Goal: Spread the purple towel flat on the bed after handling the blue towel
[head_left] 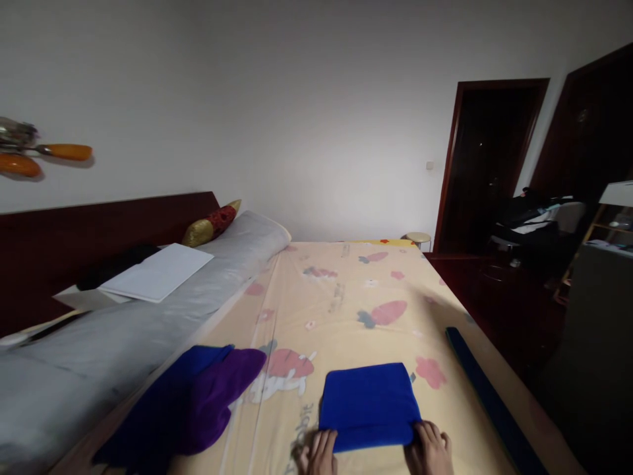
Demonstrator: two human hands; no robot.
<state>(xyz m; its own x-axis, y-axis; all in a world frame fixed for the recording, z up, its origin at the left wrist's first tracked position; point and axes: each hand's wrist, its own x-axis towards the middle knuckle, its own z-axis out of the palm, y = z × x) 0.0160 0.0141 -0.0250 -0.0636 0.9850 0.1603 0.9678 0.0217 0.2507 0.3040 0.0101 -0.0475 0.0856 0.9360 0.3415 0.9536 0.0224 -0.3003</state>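
Note:
A folded blue towel [368,401] lies flat on the bed's yellow patterned sheet [341,297], close to the near edge. My left hand [320,453] rests at its near left corner, fingers on the cloth's edge. My right hand [429,450] presses at the near right corner, fingers over the fold. Both hands are partly cut off by the bottom of the picture. To the left of the towel lies a loose heap of blue and purple cloths [190,402].
A long grey pillow [148,316] runs along the dark headboard, with a white sheet of paper [157,272] and a gold and red cushion [211,223] on it. A dark blue strip [487,396] lies along the bed's right edge. Dark doors, a stool and cluttered furniture stand at the right.

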